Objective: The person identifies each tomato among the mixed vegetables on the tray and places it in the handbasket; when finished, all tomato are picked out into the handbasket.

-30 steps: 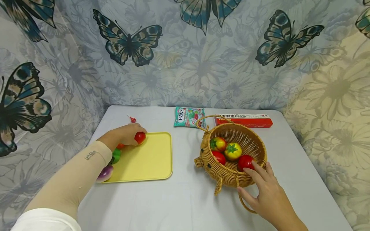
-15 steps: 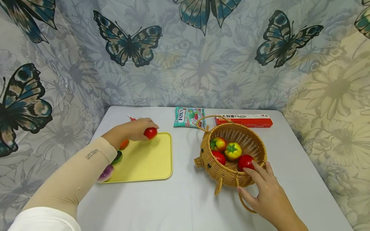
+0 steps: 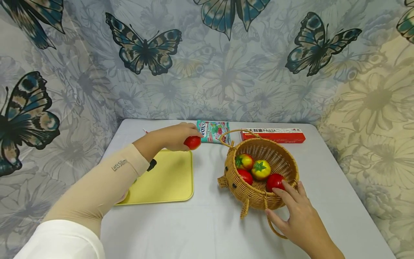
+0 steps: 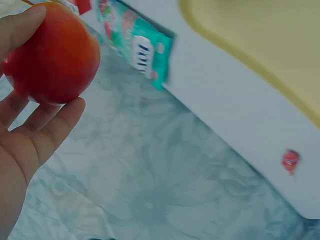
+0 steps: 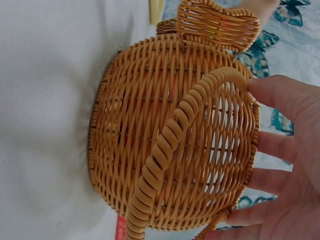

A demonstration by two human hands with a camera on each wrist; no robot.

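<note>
My left hand [image 3: 174,137] holds a round red fruit [image 3: 192,142] in the air, just past the far right corner of the yellow tray [image 3: 165,183]. In the left wrist view the fruit shows an orange blush, with the thumb on one side and fingers on the other. My right hand [image 3: 300,219] grips the near right rim of a pig-shaped wicker basket [image 3: 239,192], fingers over the rim and thumb outside by the handle [image 5: 170,135]. Inside the basket lie a yellow tomato [image 3: 261,171], a red-and-yellow tomato [image 3: 244,161] and two red fruits [image 3: 275,182].
Behind the basket are a teal FOX'S candy bag [image 3: 215,131] and a red pasta box [image 3: 275,136]. A small wrapped red candy [image 4: 290,161] lies near the table's far left edge. My left forearm mostly covers a dark green item [image 3: 152,165] at the tray.
My left hand has lifted the red fruit from the tray's far left corner and carried it rightward, toward the candy bag. The right hand and basket have stayed in place.
</note>
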